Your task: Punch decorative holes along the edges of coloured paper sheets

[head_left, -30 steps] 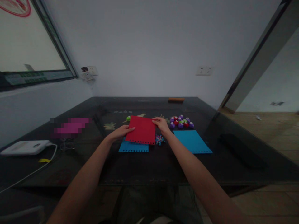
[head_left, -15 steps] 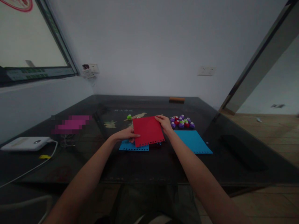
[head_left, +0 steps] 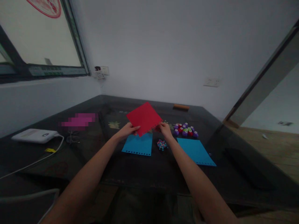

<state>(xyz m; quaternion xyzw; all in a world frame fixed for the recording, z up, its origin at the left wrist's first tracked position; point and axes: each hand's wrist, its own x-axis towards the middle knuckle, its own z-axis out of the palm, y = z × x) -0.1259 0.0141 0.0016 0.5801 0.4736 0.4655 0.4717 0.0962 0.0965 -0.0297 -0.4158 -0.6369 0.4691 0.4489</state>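
A red sheet of paper (head_left: 144, 117) with punched holes along one edge is held up over the dark table, turned cornerwise. My left hand (head_left: 128, 130) grips its lower left side, thumb on top. At the right corner, by the punched edge, my right hand (head_left: 164, 128) pinches it. Below lies a blue sheet (head_left: 137, 145), its far part covered by the red one. A second blue sheet (head_left: 195, 151) lies to the right, partly behind my right forearm. Between them sits a small cluster of multicoloured beads or pins (head_left: 161, 144), too small to name surely.
Several purple, red and green eyeball-like toys (head_left: 185, 130) are grouped beyond the right blue sheet. A white device with a cable (head_left: 35, 136) and a blurred pink object (head_left: 78, 121) stand left. A brown block (head_left: 181, 107) lies far back, a dark flat object (head_left: 249, 168) at right.
The red sheet has been lifted and rotated cornerwise. My right hand has shifted from its far edge to its punched edge. The bead cluster is now uncovered. The view has tilted.
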